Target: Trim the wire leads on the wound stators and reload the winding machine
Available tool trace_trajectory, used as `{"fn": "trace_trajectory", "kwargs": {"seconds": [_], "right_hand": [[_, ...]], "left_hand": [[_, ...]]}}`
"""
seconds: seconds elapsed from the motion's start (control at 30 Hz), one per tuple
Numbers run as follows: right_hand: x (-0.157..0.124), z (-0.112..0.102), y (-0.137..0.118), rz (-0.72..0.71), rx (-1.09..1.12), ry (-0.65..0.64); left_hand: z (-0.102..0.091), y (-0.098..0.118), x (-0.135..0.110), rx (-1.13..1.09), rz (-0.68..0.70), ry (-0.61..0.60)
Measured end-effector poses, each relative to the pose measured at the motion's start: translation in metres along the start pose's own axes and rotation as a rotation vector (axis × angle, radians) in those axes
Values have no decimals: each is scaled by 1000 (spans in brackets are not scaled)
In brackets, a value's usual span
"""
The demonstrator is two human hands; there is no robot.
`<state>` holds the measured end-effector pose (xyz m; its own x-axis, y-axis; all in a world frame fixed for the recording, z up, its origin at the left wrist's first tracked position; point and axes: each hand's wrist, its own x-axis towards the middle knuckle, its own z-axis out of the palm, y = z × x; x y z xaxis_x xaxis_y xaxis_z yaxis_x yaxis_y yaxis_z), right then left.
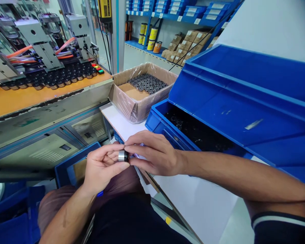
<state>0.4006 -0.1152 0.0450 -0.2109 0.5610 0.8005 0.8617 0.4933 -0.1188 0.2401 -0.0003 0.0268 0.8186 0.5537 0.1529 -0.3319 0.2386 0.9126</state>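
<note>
In front of my lap, my left hand [104, 164] holds a small silver cylinder with a black end, which looks like a motor stator core [122, 156]. Its thumb lies below the part and its fingers above and behind. My right hand [155, 152] comes from the right, with thumb and fingertips closing on the black end of the core. The fingertips of both hands meet at the top. What lies between the right fingertips is partly hidden.
A plastic-lined carton [132, 108] with rows of black parts stands on the white table [193, 193]. Beside it, a blue bin [159, 117] holds dark pieces, with a large blue crate [231, 91] above. A machine with an orange worktop [40, 98] bearing wound parts is at left.
</note>
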Motion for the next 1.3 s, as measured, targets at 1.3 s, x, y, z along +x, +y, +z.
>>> {"fn": "trace_trajectory", "kwargs": {"seconds": [1.3], "right_hand": [[1, -5, -5, -212, -280, -101]], "left_hand": [[14, -14, -6, -176, -121, 141]]}}
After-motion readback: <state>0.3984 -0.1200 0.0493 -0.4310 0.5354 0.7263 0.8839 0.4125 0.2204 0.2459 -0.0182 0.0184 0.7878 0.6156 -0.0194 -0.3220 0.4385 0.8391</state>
